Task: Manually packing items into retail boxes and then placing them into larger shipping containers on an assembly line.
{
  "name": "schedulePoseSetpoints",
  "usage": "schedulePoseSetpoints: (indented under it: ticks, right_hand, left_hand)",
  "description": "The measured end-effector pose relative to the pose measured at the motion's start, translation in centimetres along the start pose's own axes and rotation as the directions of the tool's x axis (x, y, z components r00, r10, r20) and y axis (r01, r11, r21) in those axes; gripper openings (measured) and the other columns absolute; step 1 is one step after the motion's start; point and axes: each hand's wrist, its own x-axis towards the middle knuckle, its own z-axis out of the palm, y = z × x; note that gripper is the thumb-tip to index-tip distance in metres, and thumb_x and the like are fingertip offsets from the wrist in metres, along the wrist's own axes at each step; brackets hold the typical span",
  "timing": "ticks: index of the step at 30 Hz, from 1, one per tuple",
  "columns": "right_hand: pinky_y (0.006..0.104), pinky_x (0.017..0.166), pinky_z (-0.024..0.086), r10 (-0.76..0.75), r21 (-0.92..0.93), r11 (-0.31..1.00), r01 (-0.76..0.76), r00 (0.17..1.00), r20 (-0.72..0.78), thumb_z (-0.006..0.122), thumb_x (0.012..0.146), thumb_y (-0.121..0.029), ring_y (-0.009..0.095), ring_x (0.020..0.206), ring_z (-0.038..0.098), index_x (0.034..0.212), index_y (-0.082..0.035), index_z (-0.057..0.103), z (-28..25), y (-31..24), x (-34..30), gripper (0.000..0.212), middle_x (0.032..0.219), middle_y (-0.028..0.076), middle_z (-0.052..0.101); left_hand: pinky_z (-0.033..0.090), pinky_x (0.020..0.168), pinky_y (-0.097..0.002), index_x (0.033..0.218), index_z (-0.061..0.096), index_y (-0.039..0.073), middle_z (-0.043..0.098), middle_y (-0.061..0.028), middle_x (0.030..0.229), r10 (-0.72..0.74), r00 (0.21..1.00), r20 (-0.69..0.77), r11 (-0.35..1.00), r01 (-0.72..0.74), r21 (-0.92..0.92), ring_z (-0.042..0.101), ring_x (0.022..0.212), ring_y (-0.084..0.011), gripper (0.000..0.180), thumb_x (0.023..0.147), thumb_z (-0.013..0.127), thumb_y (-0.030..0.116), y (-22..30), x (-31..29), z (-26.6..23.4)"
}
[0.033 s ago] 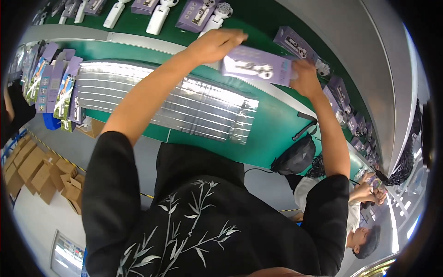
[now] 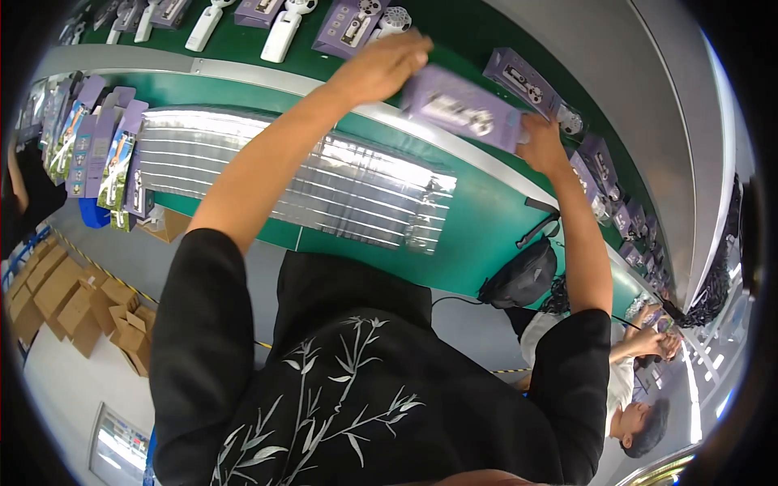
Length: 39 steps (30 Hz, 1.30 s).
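A purple box [image 2: 462, 109] with a picture of a white handheld fan hangs tilted over the front rail of the green bench, its print blurred by motion. At its right end, my right hand [image 2: 541, 144] is closed around the box. My left hand [image 2: 381, 71] is by the upper left corner of the box, fingers pointing away from me. Those fingers are smeared, and whether they touch the box cannot be told. Behind my left hand, a white fan [image 2: 393, 23] with a round head lies partly hidden beside another purple box [image 2: 347, 28].
Clear plastic sleeves [image 2: 300, 182] lie across the green bench [image 2: 478, 235]. Printed cartons [image 2: 101, 146] stand at the left. A black bag [image 2: 523, 271] rests at the right edge. More boxed fans [image 2: 523, 81] line the back. A co-worker [image 2: 620, 381] works at far right.
The box's left end has risen, so it slopes down more toward my right hand. My left hand has shifted slightly upward, and my right hand a little lower.
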Motion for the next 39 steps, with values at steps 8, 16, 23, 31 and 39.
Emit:
schedulePoseSetpoints:
  ticks: [8,16,23,31,39]
  right_hand:
    - [0.042,0.088,0.052,0.269,0.481,0.762,-0.434,0.888,0.373,0.063,0.092,-0.028,0.029,0.098,0.067,0.11,-0.003,0.067,6.2,0.4,-8.5,0.032,0.107,0.013,0.07]
    - [0.0238,0.069,0.051,0.089,0.79,-0.18,-0.586,0.791,0.606,0.062,0.098,-0.033,0.013,0.074,0.063,0.09,0.0,0.069,12.7,-17.7,-11.3,0.034,0.083,0.006,0.068]
    - [0.0236,0.055,0.043,0.534,0.773,0.118,-0.624,0.696,0.48,0.062,0.098,-0.026,0.01,0.062,0.058,0.063,-0.001,0.06,12.7,-18.0,-13.3,0.043,0.059,0.0,0.058]
    - [0.0298,0.048,0.038,0.554,0.822,0.249,-0.513,0.771,0.314,0.069,0.092,-0.026,0.012,0.049,0.046,0.057,0.0,0.053,9.1,-18.3,-13.1,0.046,0.051,0.005,0.052]
    - [0.0299,0.052,0.04,0.578,0.605,0.631,-0.486,0.814,0.051,0.07,0.084,-0.019,0.008,0.055,0.044,0.061,0.003,0.054,0.6,-15.9,-8.7,0.035,0.052,0.004,0.049]
  left_hand:
    - [0.045,0.099,-0.0484,0.134,0.041,-0.012,0.044,-0.0374,0.137,-0.776,0.6,-0.194,0.548,0.794,0.264,0.049,0.127,-0.0417,0.1,0.071,0.076,0.058,-5.7,-0.2,-3.6]
    - [0.053,0.087,-0.0409,0.131,0.047,-0.004,0.065,-0.0221,0.115,-0.597,0.736,-0.319,0.717,0.668,0.201,0.066,0.103,-0.0337,0.1,0.063,0.083,0.06,0.5,-9.6,0.5]
    - [0.052,0.088,-0.0415,0.134,0.043,-0.003,0.065,-0.0199,0.112,-0.501,0.738,-0.452,0.772,0.617,0.152,0.066,0.102,-0.0341,0.1,0.063,0.085,0.055,0.6,-11.8,0.8]
    - [0.054,0.087,-0.0445,0.132,0.044,0.0,0.061,-0.0212,0.117,-0.529,0.766,-0.364,0.76,0.619,0.198,0.064,0.104,-0.0372,0.1,0.06,0.084,0.057,-0.8,-12.1,0.2]
    - [0.053,0.087,-0.0433,0.129,0.047,0.0,0.061,-0.019,0.116,-0.552,0.731,-0.4,0.736,0.654,0.178,0.064,0.105,-0.0358,0.094,0.06,0.085,0.052,-1.2,-12.8,-0.5]
